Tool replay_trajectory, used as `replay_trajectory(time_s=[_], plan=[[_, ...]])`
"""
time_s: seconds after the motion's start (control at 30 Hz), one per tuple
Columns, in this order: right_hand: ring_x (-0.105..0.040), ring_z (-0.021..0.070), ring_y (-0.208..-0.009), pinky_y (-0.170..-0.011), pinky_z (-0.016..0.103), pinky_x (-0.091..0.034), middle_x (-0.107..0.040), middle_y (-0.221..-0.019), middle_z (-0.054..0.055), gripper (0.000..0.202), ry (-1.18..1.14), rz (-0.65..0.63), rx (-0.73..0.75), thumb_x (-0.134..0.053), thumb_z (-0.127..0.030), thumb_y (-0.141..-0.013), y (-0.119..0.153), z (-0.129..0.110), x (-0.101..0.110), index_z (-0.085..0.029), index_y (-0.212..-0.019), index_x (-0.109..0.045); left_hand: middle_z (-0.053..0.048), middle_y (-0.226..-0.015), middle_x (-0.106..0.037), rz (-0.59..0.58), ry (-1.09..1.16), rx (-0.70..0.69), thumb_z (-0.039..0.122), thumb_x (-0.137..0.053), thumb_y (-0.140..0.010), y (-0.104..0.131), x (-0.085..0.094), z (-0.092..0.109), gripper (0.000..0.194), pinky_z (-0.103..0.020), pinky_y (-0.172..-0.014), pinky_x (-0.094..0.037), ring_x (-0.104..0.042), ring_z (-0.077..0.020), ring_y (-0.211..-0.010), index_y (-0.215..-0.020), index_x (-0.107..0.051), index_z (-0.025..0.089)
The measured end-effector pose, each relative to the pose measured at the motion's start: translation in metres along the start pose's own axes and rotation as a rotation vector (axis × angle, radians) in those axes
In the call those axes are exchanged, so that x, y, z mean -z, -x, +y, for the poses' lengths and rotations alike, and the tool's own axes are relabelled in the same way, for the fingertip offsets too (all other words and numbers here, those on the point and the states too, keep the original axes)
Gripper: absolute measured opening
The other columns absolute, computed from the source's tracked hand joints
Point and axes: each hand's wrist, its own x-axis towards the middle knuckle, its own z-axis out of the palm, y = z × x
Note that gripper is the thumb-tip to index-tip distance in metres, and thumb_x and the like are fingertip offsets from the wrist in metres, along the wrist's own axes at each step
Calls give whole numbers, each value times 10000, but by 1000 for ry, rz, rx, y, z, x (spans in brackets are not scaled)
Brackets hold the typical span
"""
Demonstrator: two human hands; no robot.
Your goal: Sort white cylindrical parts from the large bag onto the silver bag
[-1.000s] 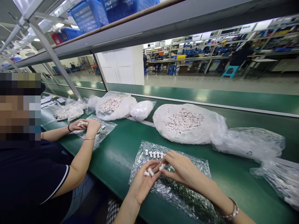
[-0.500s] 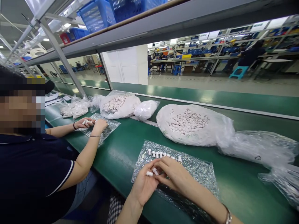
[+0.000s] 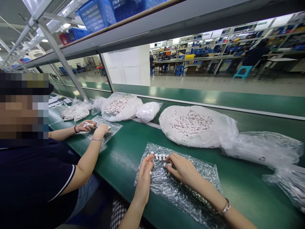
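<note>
A row of small white flanged plastic pieces (image 3: 160, 157) stands on a clear plastic bag (image 3: 195, 200) lying flat on the green bench. My right hand (image 3: 184, 170) is over the bag, its thumb and fingers closed on one white flanged plastic piece (image 3: 167, 164) beside the row. My left hand (image 3: 143, 179) is turned on edge at the bag's left side, fingertips at the row's left end. A bit of another white piece shows at its palm side, where the curled fingers hold it; the rest is hidden.
A large bag of white pieces (image 3: 193, 124) lies behind my hands, its clear plastic trailing right. A second filled bag (image 3: 119, 106) lies further left. At my left, a co-worker's hands (image 3: 101, 130) handle similar pieces. A shelf with blue baskets (image 3: 95, 16) runs overhead.
My hands have moved apart. The left one has turned from palm-up to on edge and shifted forward; the right has moved right with a white piece, near the row.
</note>
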Motion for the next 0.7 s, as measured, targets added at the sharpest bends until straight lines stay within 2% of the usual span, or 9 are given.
replay_trajectory(time_s=[0.1, 0.17, 0.33, 0.43, 0.53, 0.63, 0.7], plan=[[-617, 195, -741, -616, 287, -406, -629, -876, 28, 87, -20, 29, -40, -507, -276, -958, -2, 2, 11, -218, -986, -565, -51, -1570, -334, 18, -379, -213, 434, -384, -1007, -6, -5, -8, 431, -443, -1158, -348, -282, -258, -1458, -1418, -428, 315], [-616, 193, -742, -615, 285, -404, -628, -861, 21, 109, -39, 39, -83, -489, -291, -965, -3, 5, 20, -224, -972, -574, -66, -1574, -315, -16, -604, -345, 402, -373, -1013, -12, -8, -16, 430, -466, -1153, -356, -244, -256, -1472, -1432, -396, 306], [-613, 178, -726, -614, 274, -398, -640, -822, 3, 137, -110, 50, -162, -480, -301, -958, -2, 11, 37, -233, -927, -594, -118, -1588, -280, -72, -1032, -520, 405, -447, -982, -30, -11, -39, 548, -605, -1153, -302, -135, -325, -1496, -1483, -302, 240], [-607, 168, -706, -613, 270, -396, -653, -811, -5, 160, -152, 63, -183, -477, -318, -955, -1, 18, 47, -236, -902, -605, -161, -1564, -316, -59, -1171, -601, 444, -547, -930, -35, -9, -43, 684, -672, -1146, -245, -183, -366, -1477, -1495, -254, 196], [-602, 164, -698, -599, 264, -391, -662, -809, -5, 197, -151, 107, -208, -463, -346, -961, -3, 40, 61, -236, -881, -605, -166, -1546, -340, -27, -1225, -678, 466, -548, -927, -40, -10, -33, 711, -663, -1148, -242, -213, -355, -1466, -1497, -236, 175], [-609, 171, -737, -614, 257, -394, -678, -845, 10, 189, -62, 171, -266, -462, -331, -955, -15, 78, 80, -227, -899, -609, -147, -1518, -385, -31, -1246, -759, 402, -473, -976, -53, -21, -10, 550, -596, -1154, -279, -240, -317, -1452, -1450, -326, 165], [-611, 186, -773, -629, 261, -386, -684, -870, 32, 165, 4, 194, -310, -477, -288, -934, -30, 105, 89, -211, -886, -615, -135, -1496, -423, -91, -1265, -819, 324, -429, -997, -67, -32, 6, 449, -520, -1128, -350, -319, -289, -1406, -1413, -384, 162]])
